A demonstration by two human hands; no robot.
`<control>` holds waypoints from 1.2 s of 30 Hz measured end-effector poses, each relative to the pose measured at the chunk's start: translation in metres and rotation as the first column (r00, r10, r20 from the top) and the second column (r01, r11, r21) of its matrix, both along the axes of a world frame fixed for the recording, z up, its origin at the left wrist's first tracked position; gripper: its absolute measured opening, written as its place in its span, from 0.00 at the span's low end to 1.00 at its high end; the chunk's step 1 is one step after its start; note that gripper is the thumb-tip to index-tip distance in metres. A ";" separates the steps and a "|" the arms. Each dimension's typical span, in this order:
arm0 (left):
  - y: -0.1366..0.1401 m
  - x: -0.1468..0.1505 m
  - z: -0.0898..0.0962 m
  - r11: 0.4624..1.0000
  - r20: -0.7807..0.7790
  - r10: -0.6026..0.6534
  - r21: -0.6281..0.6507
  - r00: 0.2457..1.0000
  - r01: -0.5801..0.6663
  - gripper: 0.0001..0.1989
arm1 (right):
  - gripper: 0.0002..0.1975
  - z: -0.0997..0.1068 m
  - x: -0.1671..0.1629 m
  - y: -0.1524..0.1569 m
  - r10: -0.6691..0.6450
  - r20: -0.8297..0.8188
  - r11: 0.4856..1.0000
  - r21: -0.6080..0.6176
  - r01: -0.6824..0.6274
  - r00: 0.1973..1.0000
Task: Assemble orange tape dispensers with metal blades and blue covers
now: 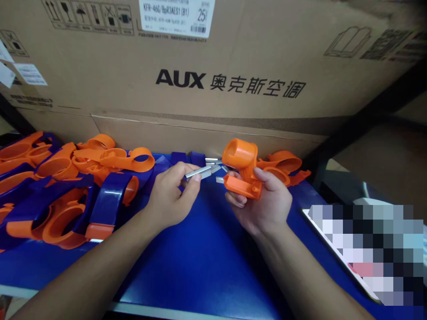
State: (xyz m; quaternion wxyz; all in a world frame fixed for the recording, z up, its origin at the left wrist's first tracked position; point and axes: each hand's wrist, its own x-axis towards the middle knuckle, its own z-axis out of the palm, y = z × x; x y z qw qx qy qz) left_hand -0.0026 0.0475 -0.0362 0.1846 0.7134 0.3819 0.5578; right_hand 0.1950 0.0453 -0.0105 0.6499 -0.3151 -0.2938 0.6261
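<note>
Head view: I've got the left hand (173,193) pinched, nearly closed, on at least 1 thin, straight silver metal strip (199,171), and the right hand (268,204) half curled, gripping 1 ring-ended orange plastic part (240,153) over the glossy blue tabletop (200,262). Looks like pairing these 2 pieces, apart for now; next calls for careful aligning, I'd judge.

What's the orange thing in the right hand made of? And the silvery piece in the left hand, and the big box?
The orange thing looks like smooth, slightly shiny hard plastic: even colour, soft highlights. The silvery piece is probably metal, judging by its grey gleam, though coated plastic is possible. The big box seems matte cardboard: brown, black printing.
</note>
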 end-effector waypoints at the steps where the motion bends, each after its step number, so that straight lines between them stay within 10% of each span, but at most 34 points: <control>1: -0.002 0.002 0.001 0.996 0.090 -0.041 -0.070 0.995 0.048 0.06 | 0.13 0.000 -0.001 -0.001 -0.015 0.017 1.000 0.022 0.015 1.000; 8: -0.014 0.019 0.007 0.898 0.473 -0.165 -0.290 0.865 0.330 0.18 | 0.18 0.001 -0.010 -0.005 -0.005 0.116 0.999 0.038 0.001 0.993; 19: -0.006 0.001 0.012 0.976 0.029 -0.206 0.075 0.978 0.204 0.10 | 0.20 0.001 -0.009 -0.006 0.034 0.126 0.999 -0.007 -0.033 0.991; 24: 0.000 -0.003 0.011 0.919 -0.196 -0.069 0.368 0.978 0.139 0.06 | 0.16 0.003 -0.006 -0.004 0.040 0.094 0.999 -0.029 -0.037 0.995; 36: 0.000 0.003 -0.003 0.878 -0.212 -0.102 0.441 0.972 0.188 0.13 | 0.18 0.004 -0.008 -0.007 0.070 0.118 0.998 0.002 -0.071 0.991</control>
